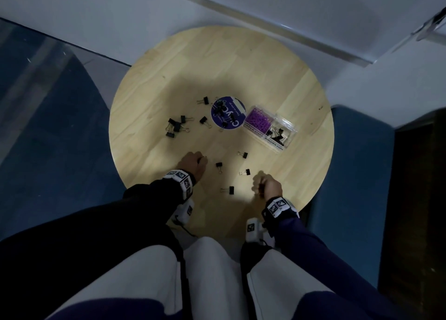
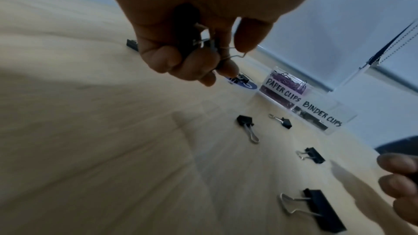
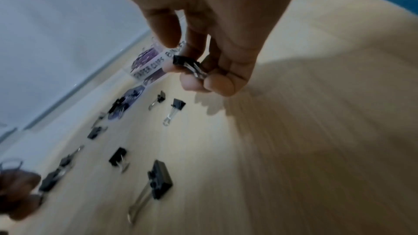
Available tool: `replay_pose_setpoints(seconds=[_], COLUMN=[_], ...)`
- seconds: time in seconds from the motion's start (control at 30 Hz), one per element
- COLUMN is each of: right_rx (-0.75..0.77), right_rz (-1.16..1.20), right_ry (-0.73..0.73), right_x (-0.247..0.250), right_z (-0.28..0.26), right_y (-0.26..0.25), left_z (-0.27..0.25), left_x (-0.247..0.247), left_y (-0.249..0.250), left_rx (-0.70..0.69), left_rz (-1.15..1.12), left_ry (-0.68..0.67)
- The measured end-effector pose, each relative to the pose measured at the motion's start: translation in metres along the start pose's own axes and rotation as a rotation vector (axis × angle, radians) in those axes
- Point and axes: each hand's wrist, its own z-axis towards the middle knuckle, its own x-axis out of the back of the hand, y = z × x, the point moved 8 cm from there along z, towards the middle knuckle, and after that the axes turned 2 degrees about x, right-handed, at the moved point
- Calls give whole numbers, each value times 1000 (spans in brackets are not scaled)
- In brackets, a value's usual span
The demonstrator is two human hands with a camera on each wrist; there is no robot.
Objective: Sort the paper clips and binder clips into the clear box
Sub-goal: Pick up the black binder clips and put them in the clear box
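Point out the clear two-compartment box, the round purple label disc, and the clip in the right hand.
Clear two-compartment plastic box [image 1: 288,124], head view, far rim.
Round purple label disc [image 1: 233,120], head view, printed face.
Small black binder clip [image 3: 182,60], right wrist view, black body.

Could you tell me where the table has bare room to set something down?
The far half of the table, beyond the round lid and the box, is bare, as is the right edge past the box. Binder clips crowd the left middle and the strip between the hands.

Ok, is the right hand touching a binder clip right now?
Touching. The right wrist view shows the right hand pinching a black binder clip between thumb and fingertips, held above the table.
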Motion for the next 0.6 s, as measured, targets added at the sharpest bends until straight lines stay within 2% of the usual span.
replay_pose_setpoints(seconds=[0.07, 0.1, 0.2, 0.33, 0.5, 0.6], right_rx=[3, 76, 445, 646, 634, 696], right_rz=[-144, -282, -652, -1199, -1371, -1398], right_ry=[4, 16, 1, -70, -87, -120], right_x=[0, -1, -15, -39, -34, -36], right_z=[2, 0, -7, -6, 1, 1], right_y=[-4, -12, -40, -43, -36, -40], left_z=[1, 1, 2, 1, 7, 7], left_x=[-5, -8, -15, -22, -36, -39], left_y=[6, 10, 21, 38, 52, 55], left_rx=[4, -11, -49, -71, -93, -90], left_rz=[55, 74, 162, 334, 489, 482], left_ry=[-20, -33, -54, -58, -127, -119])
